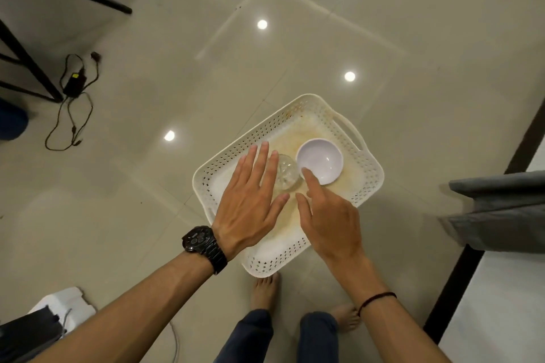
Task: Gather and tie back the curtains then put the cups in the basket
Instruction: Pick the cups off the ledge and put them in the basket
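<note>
Tiled floor [147, 186] | left hand [250, 209] fingers straight, spread over glass cup [287, 175] | right hand [333, 221] forefinger straight on white cup [323, 160] rim, thumb apart | both cups mid-basket [371, 174] | basket on floor

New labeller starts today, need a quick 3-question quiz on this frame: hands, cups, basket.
1. True or false: the white cup and the clear glass cup both sit inside the basket.
2. Fill in: the right hand has its index finger on the rim of the ____ cup.
3. Which wrist wears the watch? A) that of the left hand B) that of the right hand C) neither

Key: 1 true; 2 white; 3 A.
</note>
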`<action>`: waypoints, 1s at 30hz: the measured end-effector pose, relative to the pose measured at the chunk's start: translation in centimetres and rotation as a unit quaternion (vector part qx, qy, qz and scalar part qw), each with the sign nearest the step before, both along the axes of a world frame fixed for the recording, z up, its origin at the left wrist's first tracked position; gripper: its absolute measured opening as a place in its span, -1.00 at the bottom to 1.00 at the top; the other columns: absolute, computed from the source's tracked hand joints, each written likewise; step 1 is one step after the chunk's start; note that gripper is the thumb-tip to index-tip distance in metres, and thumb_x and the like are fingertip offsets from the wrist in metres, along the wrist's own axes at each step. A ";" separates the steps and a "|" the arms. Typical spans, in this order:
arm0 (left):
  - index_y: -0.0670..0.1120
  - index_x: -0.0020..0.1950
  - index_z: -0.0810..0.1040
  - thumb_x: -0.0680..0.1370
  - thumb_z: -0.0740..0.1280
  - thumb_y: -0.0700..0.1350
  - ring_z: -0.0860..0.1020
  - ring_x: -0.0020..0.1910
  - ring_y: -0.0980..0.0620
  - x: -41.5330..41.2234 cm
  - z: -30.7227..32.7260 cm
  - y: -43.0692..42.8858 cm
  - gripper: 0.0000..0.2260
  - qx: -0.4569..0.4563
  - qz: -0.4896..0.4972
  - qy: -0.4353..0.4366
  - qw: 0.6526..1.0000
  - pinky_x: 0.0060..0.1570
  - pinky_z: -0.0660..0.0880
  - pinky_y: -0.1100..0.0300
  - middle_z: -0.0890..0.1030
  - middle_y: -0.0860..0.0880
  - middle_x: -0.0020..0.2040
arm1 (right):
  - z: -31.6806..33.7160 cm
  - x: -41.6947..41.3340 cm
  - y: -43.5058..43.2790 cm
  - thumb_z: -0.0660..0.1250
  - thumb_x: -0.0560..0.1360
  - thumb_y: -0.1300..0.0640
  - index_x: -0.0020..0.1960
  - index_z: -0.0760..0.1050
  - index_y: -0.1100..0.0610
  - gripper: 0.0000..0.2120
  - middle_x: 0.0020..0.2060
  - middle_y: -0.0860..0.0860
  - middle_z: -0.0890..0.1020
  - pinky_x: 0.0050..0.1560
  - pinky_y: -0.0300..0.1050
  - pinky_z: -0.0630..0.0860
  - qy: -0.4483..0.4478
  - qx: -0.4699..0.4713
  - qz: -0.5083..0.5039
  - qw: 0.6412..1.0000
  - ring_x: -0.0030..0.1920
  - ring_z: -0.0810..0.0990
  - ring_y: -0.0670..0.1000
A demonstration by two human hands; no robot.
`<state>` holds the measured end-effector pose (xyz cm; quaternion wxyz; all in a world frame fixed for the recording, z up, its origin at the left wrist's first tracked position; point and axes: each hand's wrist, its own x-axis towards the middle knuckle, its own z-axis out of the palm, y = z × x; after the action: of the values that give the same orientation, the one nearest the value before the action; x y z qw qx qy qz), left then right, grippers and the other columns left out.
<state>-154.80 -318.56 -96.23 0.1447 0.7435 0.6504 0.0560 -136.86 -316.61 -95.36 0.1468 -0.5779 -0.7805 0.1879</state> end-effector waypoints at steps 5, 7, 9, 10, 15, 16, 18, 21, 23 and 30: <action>-0.18 0.71 -0.05 0.72 0.01 0.24 -0.15 0.70 -0.18 6.5 2.8 3.3 -0.29 0.034 -0.087 -0.014 0.996 0.67 -0.08 -0.09 -0.10 -0.21 0.71 | 2.3 8.2 0.2 0.29 0.64 0.01 0.44 0.48 0.10 -0.60 -0.19 0.05 0.71 -0.33 -0.06 0.61 0.032 0.033 -0.130 0.991 -0.30 0.64 0.06; -0.17 0.71 -0.05 0.72 -0.02 0.27 -0.15 0.70 -0.17 10.7 3.6 4.4 -0.29 0.043 -0.125 -0.022 0.991 0.67 -0.14 -0.06 -0.09 -0.20 0.71 | 3.1 12.3 0.1 0.33 0.63 0.04 0.43 0.48 0.13 -0.59 -0.10 0.08 0.72 -0.25 -0.05 0.60 0.025 0.048 -0.174 0.983 -0.20 0.65 0.10; -0.14 0.71 -0.06 0.71 -0.05 0.29 -0.12 0.70 -0.17 15.0 4.1 5.1 -0.29 0.049 -0.164 -0.030 0.985 0.67 -0.18 -0.02 -0.07 -0.19 0.71 | 3.6 16.4 -0.2 0.36 0.61 0.06 0.43 0.48 0.17 -0.57 0.01 0.11 0.72 -0.13 -0.02 0.59 0.011 0.069 -0.220 0.973 -0.06 0.66 0.14; -0.13 0.71 -0.06 0.71 -0.05 0.30 -0.10 0.70 -0.18 17.2 4.2 5.3 -0.29 0.052 -0.186 -0.030 0.981 0.67 -0.15 -0.03 -0.06 -0.20 0.71 | 3.7 18.4 -0.5 0.34 0.62 0.04 0.43 0.48 0.18 -0.57 0.07 0.12 0.71 -0.07 -0.01 0.59 0.001 0.076 -0.242 0.967 0.01 0.65 0.16; -0.17 0.71 -0.02 0.71 -0.10 0.31 -0.07 0.70 -0.19 29.2 3.4 5.7 -0.27 0.047 -0.288 -0.026 0.956 0.66 0.03 -0.16 -0.03 -0.23 0.71 | 3.1 29.5 -2.9 0.18 0.63 -0.12 0.49 0.42 0.14 -0.48 0.32 0.16 0.60 0.20 0.13 0.54 -0.062 0.054 -0.348 0.934 0.33 0.55 0.18; -0.17 0.71 -0.03 0.71 -0.10 0.31 -0.07 0.70 -0.19 31.9 3.1 5.4 -0.27 0.046 -0.310 -0.026 0.949 0.65 0.05 -0.17 -0.03 -0.23 0.71 | 2.8 31.8 -3.8 0.18 0.64 -0.13 0.51 0.40 0.13 -0.47 0.38 0.17 0.55 0.24 0.16 0.51 -0.079 0.047 -0.371 0.924 0.38 0.51 0.19; -0.18 0.71 -0.03 0.71 -0.09 0.31 -0.07 0.70 -0.19 36.3 2.3 4.5 -0.27 0.040 -0.346 -0.028 0.937 0.64 0.09 -0.18 -0.03 -0.23 0.71 | 2.2 35.7 -5.4 0.20 0.66 -0.13 0.55 0.34 0.12 -0.46 0.46 0.17 0.47 0.29 0.18 0.48 -0.103 0.023 -0.402 0.910 0.45 0.45 0.20; -0.18 0.71 0.00 0.72 -0.06 0.31 -0.06 0.70 -0.17 43.4 0.4 2.9 -0.27 0.045 -0.401 -0.028 0.915 0.64 0.12 -0.16 0.01 -0.23 0.71 | 0.4 41.6 -8.1 0.22 0.63 -0.16 0.59 0.25 0.12 -0.38 0.49 0.19 0.42 0.32 0.18 0.46 -0.132 -0.026 -0.446 0.885 0.46 0.44 0.22; -0.17 0.71 0.00 0.72 -0.04 0.31 -0.05 0.70 -0.17 47.2 -0.9 2.1 -0.27 0.041 -0.424 -0.017 0.905 0.64 0.12 -0.16 0.01 -0.22 0.71 | -0.9 44.7 -9.2 0.19 0.64 -0.18 0.63 0.12 0.12 -0.32 0.49 0.20 0.42 0.32 0.15 0.47 -0.137 -0.069 -0.468 0.870 0.42 0.48 0.21; -0.17 0.69 0.04 0.71 -0.11 0.32 0.04 0.68 -0.22 57.2 -7.0 1.8 -0.28 0.035 -0.482 0.015 0.875 0.61 0.14 -0.18 0.08 -0.24 0.69 | -7.0 52.9 -8.8 0.07 0.69 -0.18 0.66 -0.18 0.07 -0.29 0.35 0.18 0.53 0.23 0.07 0.57 -0.144 -0.187 -0.506 0.830 0.30 0.57 0.17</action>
<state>-97.63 -316.74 -103.19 0.1177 0.9703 0.2113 -0.0097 -83.93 -325.38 -102.41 -0.0036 -0.9286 -0.3416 0.1447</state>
